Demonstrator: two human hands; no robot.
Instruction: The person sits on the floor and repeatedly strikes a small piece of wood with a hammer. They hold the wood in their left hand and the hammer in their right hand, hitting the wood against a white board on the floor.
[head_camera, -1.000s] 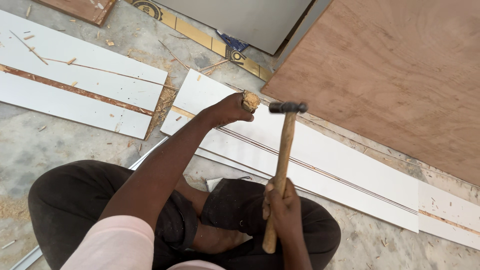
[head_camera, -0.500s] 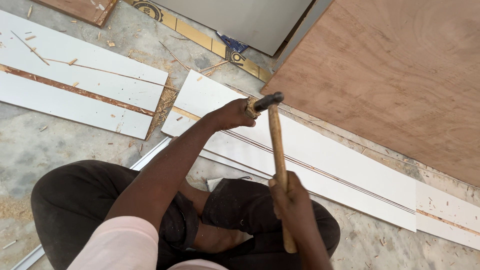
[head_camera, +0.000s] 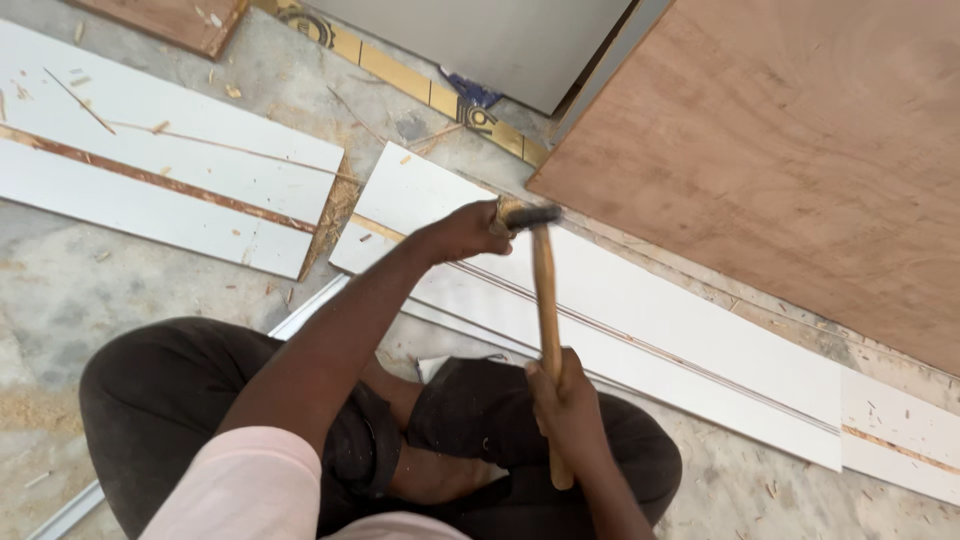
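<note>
Left hand (head_camera: 468, 230) reaches forward, fist closed; right hand (head_camera: 562, 400) grip clenched.

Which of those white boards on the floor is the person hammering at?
Start at the big brown plywood sheet on the right. Along its lower edge lies a long white board with a thin groove, where the left hand meets the hammer. The other white board, far left, lies untouched.

I see my own body from above: a short pale pink sleeve (head_camera: 235, 490) on the left shoulder, bare forearms, and dark brown-black trousers (head_camera: 170, 400) creased over both knees. Both hands are bare, ungloved, without rings or watch.
</note>
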